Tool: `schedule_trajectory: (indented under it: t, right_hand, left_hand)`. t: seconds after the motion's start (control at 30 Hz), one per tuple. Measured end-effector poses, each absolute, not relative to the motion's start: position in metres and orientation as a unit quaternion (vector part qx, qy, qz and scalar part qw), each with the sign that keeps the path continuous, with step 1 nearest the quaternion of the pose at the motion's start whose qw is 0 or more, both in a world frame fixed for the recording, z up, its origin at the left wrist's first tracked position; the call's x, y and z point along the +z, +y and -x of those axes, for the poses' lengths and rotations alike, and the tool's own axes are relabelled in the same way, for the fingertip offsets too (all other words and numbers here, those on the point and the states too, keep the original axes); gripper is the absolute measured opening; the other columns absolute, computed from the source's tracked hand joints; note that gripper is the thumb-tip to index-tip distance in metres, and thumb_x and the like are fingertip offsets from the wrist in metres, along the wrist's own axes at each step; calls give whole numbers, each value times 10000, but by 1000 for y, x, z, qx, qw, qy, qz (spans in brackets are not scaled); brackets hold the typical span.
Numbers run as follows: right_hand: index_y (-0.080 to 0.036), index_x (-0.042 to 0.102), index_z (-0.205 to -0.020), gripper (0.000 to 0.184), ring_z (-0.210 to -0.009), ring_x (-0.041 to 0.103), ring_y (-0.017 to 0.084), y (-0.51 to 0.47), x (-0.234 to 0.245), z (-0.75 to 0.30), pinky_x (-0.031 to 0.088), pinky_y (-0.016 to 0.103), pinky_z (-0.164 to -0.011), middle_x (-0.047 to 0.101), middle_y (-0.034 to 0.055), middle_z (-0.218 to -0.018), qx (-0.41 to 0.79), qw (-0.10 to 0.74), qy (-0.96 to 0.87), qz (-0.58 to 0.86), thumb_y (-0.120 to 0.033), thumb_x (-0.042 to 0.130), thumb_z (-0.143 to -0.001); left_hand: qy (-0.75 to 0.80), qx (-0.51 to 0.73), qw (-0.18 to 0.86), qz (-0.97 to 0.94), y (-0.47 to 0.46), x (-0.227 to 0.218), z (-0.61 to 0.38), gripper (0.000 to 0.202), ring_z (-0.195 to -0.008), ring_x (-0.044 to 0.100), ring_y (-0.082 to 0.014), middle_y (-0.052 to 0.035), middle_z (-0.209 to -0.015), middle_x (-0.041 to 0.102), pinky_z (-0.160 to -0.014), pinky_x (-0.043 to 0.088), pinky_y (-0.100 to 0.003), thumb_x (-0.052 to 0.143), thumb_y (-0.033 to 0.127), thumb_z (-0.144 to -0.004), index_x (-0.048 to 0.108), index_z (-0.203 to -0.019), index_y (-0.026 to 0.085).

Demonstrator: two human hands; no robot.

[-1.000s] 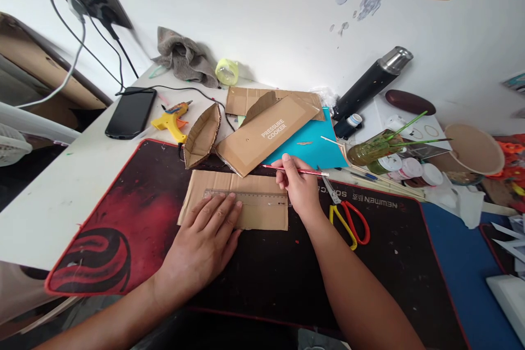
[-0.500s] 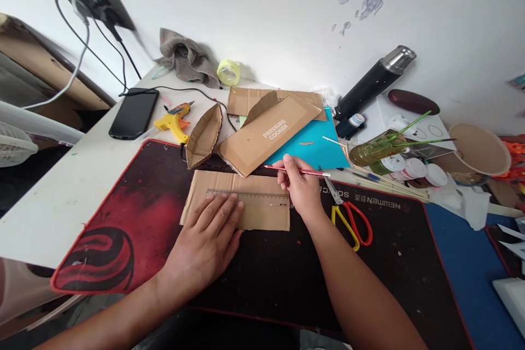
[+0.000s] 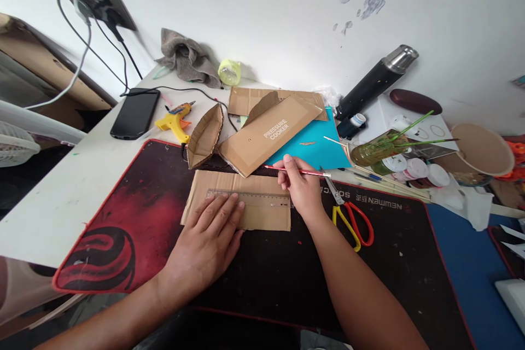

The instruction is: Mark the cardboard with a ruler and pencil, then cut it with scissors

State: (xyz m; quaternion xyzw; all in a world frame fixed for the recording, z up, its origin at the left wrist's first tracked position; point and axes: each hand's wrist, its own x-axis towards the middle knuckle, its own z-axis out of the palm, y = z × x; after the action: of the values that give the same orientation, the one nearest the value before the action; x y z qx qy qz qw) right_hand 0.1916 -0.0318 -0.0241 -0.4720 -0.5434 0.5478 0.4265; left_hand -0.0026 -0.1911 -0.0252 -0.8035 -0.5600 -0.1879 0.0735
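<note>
My left hand (image 3: 209, 235) lies flat with fingers stretched out, its fingertips pressing a clear ruler (image 3: 262, 198) onto a rectangular piece of cardboard (image 3: 266, 222). The ruler runs lengthwise across the cardboard, and the hand covers part of its left end. In my right hand (image 3: 302, 188) is a red pencil (image 3: 279, 169), pinched between thumb and fingers. It lies almost level above the cardboard's far right corner, its tip pointing left. Just right of that hand, scissors (image 3: 346, 216) with one yellow and one red handle rest on the dark desk mat (image 3: 262, 279).
Behind the cardboard lie a boat-shaped cardboard piece (image 3: 205, 136), a printed cardboard panel (image 3: 266, 139) and a blue sheet (image 3: 305, 147). A yellow glue gun (image 3: 175, 123) and a phone (image 3: 135, 114) are at left. A black flask (image 3: 375, 82) and several paint jars (image 3: 416, 168) stand at right.
Both hands, the ruler and the pencil keep their places on and over the cardboard. The whole view has shifted very slightly.
</note>
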Motion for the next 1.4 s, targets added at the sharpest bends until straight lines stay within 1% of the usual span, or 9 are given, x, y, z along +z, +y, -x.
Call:
schedule_trajectory:
  t: [0.17, 0.4, 0.6, 0.77, 0.9, 1.23, 1.4]
  right_hand:
    - [-224, 759, -810, 561, -498, 526, 121, -32, -24, -191, 394, 266, -485, 613, -21, -595, 547, 426, -543, 474, -759, 692, -966]
    - [-227, 755, -819, 571, -505, 530, 128, -31, -25, -192, 397, 269, -483, 618, -16, -605, 545, 419, -547, 478, -773, 674, -967]
    - [-226, 749, -795, 573, -503, 526, 124, -31, -24, -191, 401, 266, -485, 615, -14, -599, 550, 422, -543, 474, -769, 683, -966]
    - [-224, 741, -782, 571, -506, 529, 122, -31, -23, -191, 400, 262, -486, 616, -13, -597, 550, 422, -543, 474, -761, 686, -971]
    - [-223, 747, -794, 568, -502, 526, 120, -31, -24, -191, 394, 262, -482, 618, -14, -599, 549, 420, -544, 475, -757, 684, -975]
    - [-215, 747, -813, 565, -508, 529, 113, -32, -27, -192, 397, 254, -493, 621, -18, -608, 547, 418, -552, 470, -747, 673, -988]
    - [-216, 749, -810, 565, -503, 528, 112, -32, -27, -192, 395, 254, -491, 619, -20, -601, 548, 419, -551, 469, -751, 681, -981]
  left_hand:
    - [-554, -187, 74, 808, -191, -25, 3, 414, -1342, 681, -376, -207, -1467, 729, -1190, 482, -528, 624, 243, -1060, 693, -1428, 67]
    - [-561, -192, 66, 803, -192, -27, 3, 453, -1358, 678, -367, -189, -1483, 723, -1207, 481, -530, 634, 243, -1046, 667, -1479, 112]
    - [-559, -186, 76, 805, -191, -26, 3, 412, -1342, 689, -358, -178, -1464, 739, -1193, 494, -519, 608, 258, -1069, 677, -1448, 112]
    - [-554, -183, 82, 808, -191, -25, 3, 400, -1332, 691, -367, -194, -1454, 741, -1187, 495, -521, 605, 257, -1074, 682, -1426, 83]
    - [-558, -185, 80, 805, -191, -24, 3, 392, -1332, 693, -358, -174, -1451, 747, -1189, 494, -514, 604, 261, -1078, 681, -1430, 106]
    - [-557, -185, 84, 806, -191, -27, 2, 395, -1335, 689, -364, -187, -1460, 738, -1182, 495, -528, 571, 274, -1099, 673, -1432, 86]
    - [-559, -187, 85, 803, -191, -26, 3, 388, -1326, 697, -360, -174, -1451, 745, -1182, 498, -523, 578, 277, -1098, 677, -1428, 99]
